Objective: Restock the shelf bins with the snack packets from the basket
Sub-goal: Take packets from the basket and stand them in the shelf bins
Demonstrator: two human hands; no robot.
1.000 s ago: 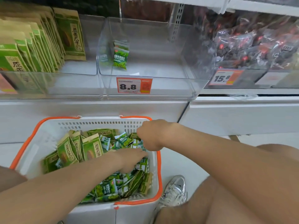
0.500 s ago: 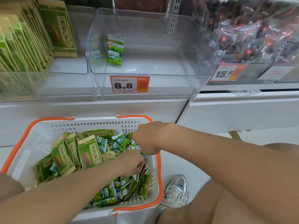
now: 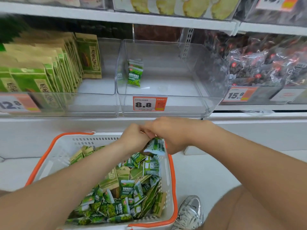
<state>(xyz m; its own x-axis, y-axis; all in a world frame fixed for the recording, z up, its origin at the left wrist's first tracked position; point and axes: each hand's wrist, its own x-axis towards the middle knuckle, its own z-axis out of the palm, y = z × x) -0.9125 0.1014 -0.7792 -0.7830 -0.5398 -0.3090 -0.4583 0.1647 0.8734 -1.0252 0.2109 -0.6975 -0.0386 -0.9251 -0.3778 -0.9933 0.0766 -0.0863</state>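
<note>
A white basket with an orange rim point(image 3: 49, 150) sits on the floor, filled with several small green snack packets point(image 3: 126, 190) and tan-green pouches. Above its far edge my left hand point(image 3: 134, 138) and my right hand point(image 3: 167, 135) meet, both curled around small green packets point(image 3: 156, 146) that stick out below them. On the shelf above, a clear bin point(image 3: 166, 103) tagged 8.8 holds a few matching green packets point(image 3: 134, 75) standing at its left side.
The clear bin to the left point(image 3: 93, 103) holds a row of tan-green pouches point(image 3: 49, 72). Dark red-marked bags point(image 3: 265, 63) fill the bin on the right. My shoe point(image 3: 191, 211) stands right of the basket on the white floor.
Both hands rose out of the basket with green packets and came together above its far rim. The camera tilted upward, showing more of the shelf.
</note>
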